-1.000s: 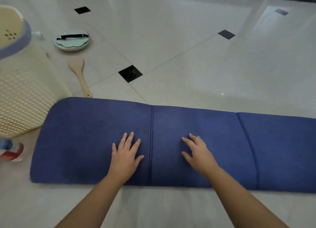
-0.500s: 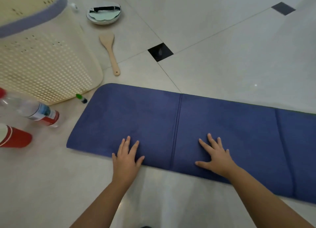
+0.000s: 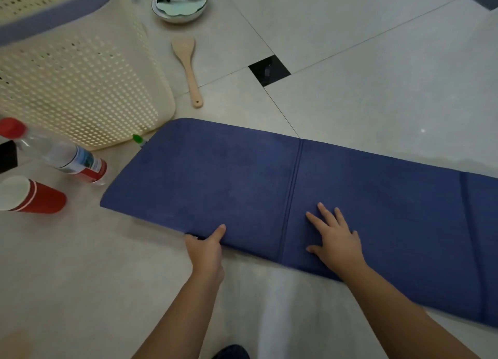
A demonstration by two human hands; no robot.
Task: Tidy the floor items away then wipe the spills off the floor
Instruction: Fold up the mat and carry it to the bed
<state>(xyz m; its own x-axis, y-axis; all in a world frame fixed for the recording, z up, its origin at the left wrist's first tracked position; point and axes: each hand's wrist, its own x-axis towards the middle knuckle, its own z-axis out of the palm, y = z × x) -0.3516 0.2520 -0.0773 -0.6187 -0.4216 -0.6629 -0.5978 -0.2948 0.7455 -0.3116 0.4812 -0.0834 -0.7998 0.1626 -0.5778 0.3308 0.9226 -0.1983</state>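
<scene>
A long blue padded mat (image 3: pixel 242 181) lies flat across the tiled floor. My left hand (image 3: pixel 206 247) grips its near edge, thumb on top and fingers tucked under the mat. My right hand (image 3: pixel 334 237) rests flat on the mat just right of a stitched fold line, fingers spread. A wooden spatula (image 3: pixel 187 65) lies on the floor beyond the mat. A clear plastic bottle (image 3: pixel 59 154) with a red cap and a red paper cup (image 3: pixel 32 195) lie on their sides at the left.
A cream perforated laundry basket (image 3: pixel 80 70) with a blue rim stands at the upper left. A round dish (image 3: pixel 180 4) holding a black item sits behind the spatula. A small green-capped object (image 3: pixel 138 139) pokes out between basket and mat.
My left hand slid off the mat's top to its near edge and took hold of it. The view shifted, bringing the basket, bottle and cup further in.
</scene>
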